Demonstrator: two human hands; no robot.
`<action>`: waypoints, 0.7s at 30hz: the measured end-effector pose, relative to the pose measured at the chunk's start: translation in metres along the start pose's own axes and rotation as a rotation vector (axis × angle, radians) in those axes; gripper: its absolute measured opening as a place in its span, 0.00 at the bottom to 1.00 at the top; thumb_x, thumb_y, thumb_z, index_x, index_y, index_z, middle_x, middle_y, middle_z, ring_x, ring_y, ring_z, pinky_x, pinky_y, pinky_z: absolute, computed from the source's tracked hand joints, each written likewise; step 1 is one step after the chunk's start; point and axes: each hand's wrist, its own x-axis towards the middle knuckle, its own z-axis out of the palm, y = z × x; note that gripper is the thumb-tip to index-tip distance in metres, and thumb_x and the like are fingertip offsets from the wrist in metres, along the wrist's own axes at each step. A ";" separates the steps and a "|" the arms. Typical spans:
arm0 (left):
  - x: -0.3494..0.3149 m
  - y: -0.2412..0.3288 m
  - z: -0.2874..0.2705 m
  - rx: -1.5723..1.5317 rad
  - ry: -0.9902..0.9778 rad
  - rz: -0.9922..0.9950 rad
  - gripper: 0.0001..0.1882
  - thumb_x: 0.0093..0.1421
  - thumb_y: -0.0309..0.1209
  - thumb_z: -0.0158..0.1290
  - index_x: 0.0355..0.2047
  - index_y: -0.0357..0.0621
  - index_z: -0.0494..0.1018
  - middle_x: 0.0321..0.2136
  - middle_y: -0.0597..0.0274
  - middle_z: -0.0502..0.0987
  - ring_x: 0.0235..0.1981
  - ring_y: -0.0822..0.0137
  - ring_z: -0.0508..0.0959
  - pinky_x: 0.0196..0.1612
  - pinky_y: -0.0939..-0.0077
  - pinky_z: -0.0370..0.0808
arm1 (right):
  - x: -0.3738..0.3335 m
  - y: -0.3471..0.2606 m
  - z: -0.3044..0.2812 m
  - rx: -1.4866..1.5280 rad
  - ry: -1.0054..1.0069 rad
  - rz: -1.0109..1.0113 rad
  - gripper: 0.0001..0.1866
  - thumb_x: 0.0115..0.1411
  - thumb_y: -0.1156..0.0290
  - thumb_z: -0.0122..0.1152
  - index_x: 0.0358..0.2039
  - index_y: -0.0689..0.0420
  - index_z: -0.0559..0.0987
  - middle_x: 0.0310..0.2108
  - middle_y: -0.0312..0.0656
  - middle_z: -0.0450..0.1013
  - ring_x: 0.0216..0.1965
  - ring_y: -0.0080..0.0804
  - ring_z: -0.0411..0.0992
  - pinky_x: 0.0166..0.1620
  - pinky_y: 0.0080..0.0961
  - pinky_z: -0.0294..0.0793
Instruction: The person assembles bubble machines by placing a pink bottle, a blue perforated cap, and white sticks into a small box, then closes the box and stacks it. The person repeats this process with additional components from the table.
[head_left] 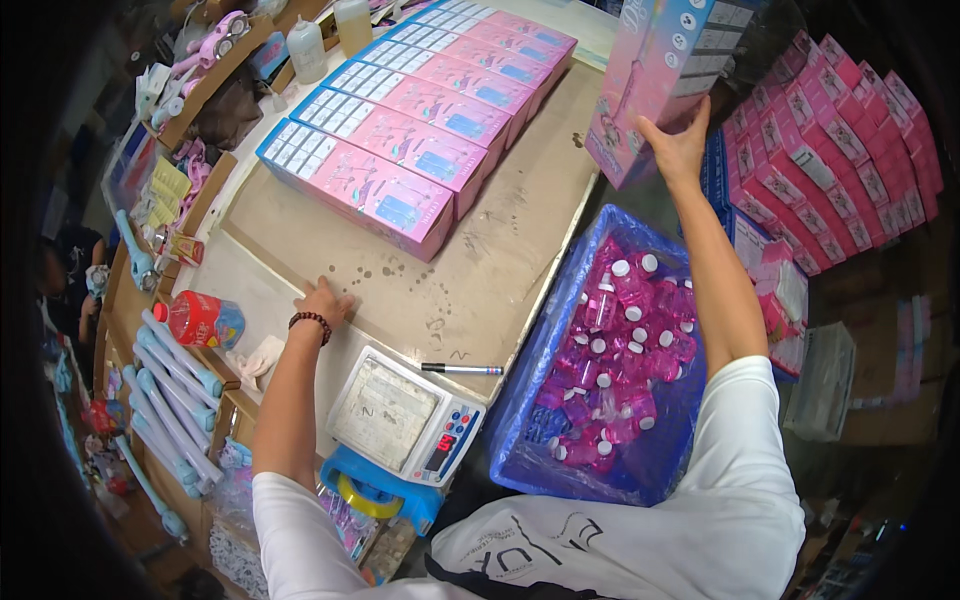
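My right hand (680, 145), at the far right, grips the lower part of a tall pink-and-blue carton (650, 80) held upright off the table's right edge. Its thumb lies on the near face and the fingers wrap the right side. Over on the left, my left hand (325, 302) rests on the tan tabletop (500, 270) with its fingers spread and nothing in them. A beaded bracelet circles that wrist. Beyond it, several matching pink cartons (365, 190) lie side by side in a row running toward the back.
A blue crate (505, 440) of pink bottles with white caps stands right of the table. Near me are a digital scale (390, 410) and a marker (462, 369). Stacked pink boxes (820, 160) rise at right. Pale tubes (165, 390) and a red-labelled bottle (205, 320) are at left.
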 end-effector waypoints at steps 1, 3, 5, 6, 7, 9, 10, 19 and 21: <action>0.007 -0.006 0.006 -0.036 -0.016 -0.015 0.41 0.56 0.53 0.56 0.60 0.36 0.58 0.62 0.31 0.53 0.59 0.29 0.61 0.61 0.47 0.62 | 0.003 0.008 0.012 -0.047 0.016 0.006 0.62 0.36 0.61 0.78 0.66 0.68 0.49 0.61 0.59 0.58 0.62 0.48 0.59 0.63 0.34 0.59; 0.013 -0.017 0.014 -0.104 -0.050 -0.058 0.39 0.57 0.52 0.54 0.59 0.35 0.59 0.62 0.31 0.53 0.58 0.27 0.62 0.60 0.46 0.63 | 0.005 0.021 0.032 -0.134 0.036 0.024 0.63 0.36 0.59 0.78 0.66 0.67 0.49 0.61 0.60 0.57 0.62 0.50 0.58 0.63 0.34 0.59; 0.014 -0.021 0.018 -0.115 -0.056 -0.040 0.37 0.58 0.50 0.53 0.57 0.33 0.59 0.63 0.30 0.51 0.56 0.24 0.61 0.60 0.45 0.63 | 0.008 0.030 0.045 -0.219 0.038 0.026 0.63 0.36 0.58 0.78 0.66 0.66 0.49 0.61 0.60 0.57 0.62 0.51 0.58 0.63 0.35 0.60; 0.012 -0.022 0.018 -0.135 -0.060 -0.024 0.36 0.58 0.49 0.53 0.57 0.33 0.59 0.63 0.30 0.51 0.56 0.24 0.61 0.60 0.45 0.62 | 0.008 0.034 0.050 -0.257 0.022 0.073 0.63 0.36 0.58 0.78 0.66 0.66 0.49 0.61 0.60 0.57 0.62 0.51 0.58 0.62 0.35 0.60; 0.011 -0.023 0.017 -0.153 -0.053 -0.022 0.36 0.58 0.48 0.53 0.56 0.32 0.59 0.63 0.30 0.50 0.56 0.23 0.61 0.60 0.45 0.62 | 0.007 0.037 0.056 -0.289 0.012 0.095 0.63 0.36 0.58 0.78 0.66 0.66 0.49 0.61 0.60 0.57 0.62 0.51 0.58 0.62 0.35 0.60; 0.007 -0.021 0.016 -0.147 -0.053 0.019 0.32 0.59 0.45 0.51 0.53 0.30 0.60 0.62 0.28 0.50 0.55 0.23 0.62 0.61 0.44 0.58 | 0.007 0.044 0.065 -0.333 -0.005 0.115 0.63 0.36 0.57 0.78 0.66 0.65 0.49 0.61 0.59 0.57 0.62 0.52 0.59 0.62 0.36 0.61; 0.006 -0.020 0.015 -0.145 -0.057 0.019 0.31 0.59 0.45 0.51 0.52 0.29 0.60 0.62 0.28 0.50 0.55 0.23 0.62 0.61 0.44 0.57 | 0.008 0.047 0.071 -0.344 -0.011 0.113 0.63 0.37 0.57 0.77 0.66 0.65 0.49 0.61 0.59 0.57 0.61 0.52 0.59 0.62 0.36 0.61; 0.004 -0.015 0.026 -0.101 0.036 0.044 0.31 0.59 0.42 0.53 0.50 0.25 0.58 0.59 0.18 0.50 0.57 0.25 0.59 0.64 0.41 0.47 | 0.009 0.071 0.079 -0.411 -0.114 0.112 0.62 0.36 0.56 0.77 0.67 0.63 0.49 0.60 0.59 0.58 0.60 0.52 0.60 0.60 0.38 0.63; 0.005 -0.014 0.028 -0.089 0.045 0.041 0.32 0.59 0.41 0.53 0.51 0.24 0.57 0.58 0.16 0.49 0.59 0.25 0.57 0.65 0.40 0.46 | 0.011 0.072 0.075 -0.419 -0.141 0.087 0.62 0.37 0.57 0.77 0.67 0.62 0.49 0.60 0.58 0.58 0.60 0.52 0.61 0.60 0.38 0.63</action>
